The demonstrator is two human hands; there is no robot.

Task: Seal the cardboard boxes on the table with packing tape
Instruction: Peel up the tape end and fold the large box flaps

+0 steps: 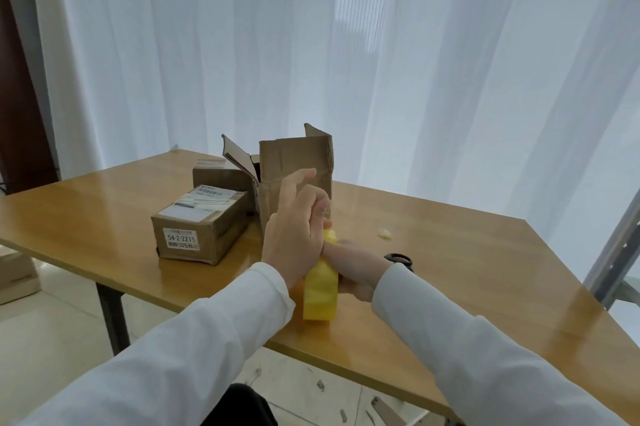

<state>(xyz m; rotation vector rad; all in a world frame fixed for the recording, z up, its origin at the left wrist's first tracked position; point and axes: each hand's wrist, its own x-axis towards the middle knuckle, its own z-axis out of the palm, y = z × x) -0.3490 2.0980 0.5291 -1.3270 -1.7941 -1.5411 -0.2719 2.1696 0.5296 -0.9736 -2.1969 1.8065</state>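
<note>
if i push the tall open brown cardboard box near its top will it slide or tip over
The tall open brown cardboard box would probably tip rather than slide: it stands tall on a narrow base. Its flaps are up and creased, so the walls would likely flex first. It looks light, though its contents are hidden, and the glossy wooden table offers little grip.

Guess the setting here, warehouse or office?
Likely an office or spare room used for packing, not a warehouse: a wooden table before sheer white curtains, tiled floor, a few small cardboard boxes and a yellow tape roll.
</note>
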